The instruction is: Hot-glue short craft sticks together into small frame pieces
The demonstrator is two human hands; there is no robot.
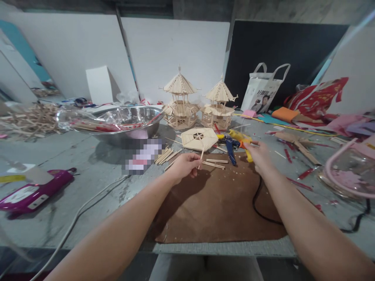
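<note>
My left hand (187, 168) pinches a thin wooden stick (202, 155), which it holds tilted up in front of a flat hexagonal wooden panel (187, 141) with a spoked opening. To the right, my right hand (259, 156) has its fingers on the yellow handle of a blue and yellow glue gun (233, 146). A black cord (258, 203) runs from below that hand across the brown mat (205, 214). Between the hands, a few loose sticks (215, 163) lie at the mat's far edge.
Two stick-built pagodas (180, 103) stand behind the panel. A metal bowl (152, 127) with plastic-wrapped sticks sits at left, above more loose sticks (164, 156). A purple power strip (52, 185) lies far left. At right are a white bag (260, 91), paper scraps and a clear pink-rimmed container (348, 171).
</note>
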